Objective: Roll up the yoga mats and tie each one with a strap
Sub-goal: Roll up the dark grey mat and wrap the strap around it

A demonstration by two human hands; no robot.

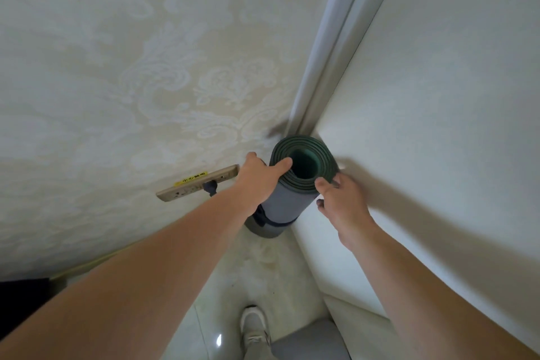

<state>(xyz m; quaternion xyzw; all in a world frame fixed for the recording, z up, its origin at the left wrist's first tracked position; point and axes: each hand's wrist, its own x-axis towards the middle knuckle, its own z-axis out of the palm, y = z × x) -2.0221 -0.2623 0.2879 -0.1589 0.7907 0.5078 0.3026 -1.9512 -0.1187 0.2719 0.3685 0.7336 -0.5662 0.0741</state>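
The rolled mat [287, 202], with a strap [277, 224] around its lower part, stands upright just right of the wall socket plate [198, 185], its top rim gripped by the left hand [257, 181] and right hand [342, 202]; probably light, squashy and grippy, best clasped round its body.

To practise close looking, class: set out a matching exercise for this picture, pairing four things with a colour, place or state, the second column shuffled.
Things:
1 mat
2 strap
3 label
4 shoe

Descriptions:
A yellow
B rolled, upright in the corner
C pale grey, at the bottom of the view
D dark, wrapped round the lower part of the roll

Pairs: 1-B; 2-D; 3-A; 4-C
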